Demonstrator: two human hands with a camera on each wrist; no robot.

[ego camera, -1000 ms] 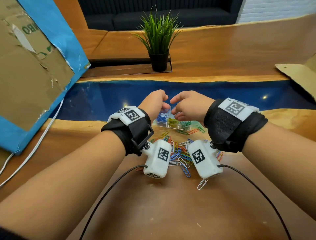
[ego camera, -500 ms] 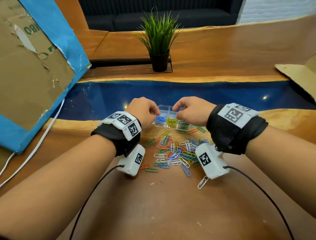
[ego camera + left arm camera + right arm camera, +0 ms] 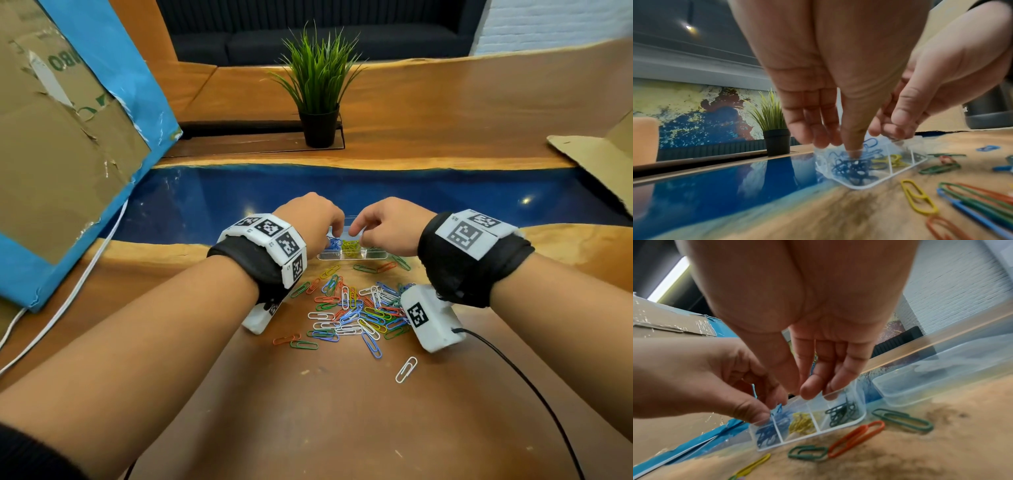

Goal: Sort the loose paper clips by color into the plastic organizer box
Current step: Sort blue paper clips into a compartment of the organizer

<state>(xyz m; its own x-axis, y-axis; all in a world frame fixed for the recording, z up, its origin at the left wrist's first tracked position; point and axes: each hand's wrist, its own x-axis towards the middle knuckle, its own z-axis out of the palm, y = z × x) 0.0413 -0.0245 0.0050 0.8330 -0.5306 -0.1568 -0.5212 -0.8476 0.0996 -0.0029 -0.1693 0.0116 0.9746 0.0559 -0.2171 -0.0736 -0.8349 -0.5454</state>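
Over the organizer box (image 3: 352,255) at the tabletop's far edge, left hand (image 3: 310,219) pinches a blue clip (image 3: 870,142) above the blue compartment, right hand (image 3: 387,224) hovering loose-fingered, pile (image 3: 356,313) nearer the body.

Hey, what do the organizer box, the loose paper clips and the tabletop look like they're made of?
Organizer box: clear, glossy rigid plastic, judging by the see-through walls and dividers.
Paper clips: probably bent wire with a smooth colored coating; the metal underneath is a guess.
Tabletop: brown wood with visible grain, beside a glossy blue band that mirrors lights, possibly resin.
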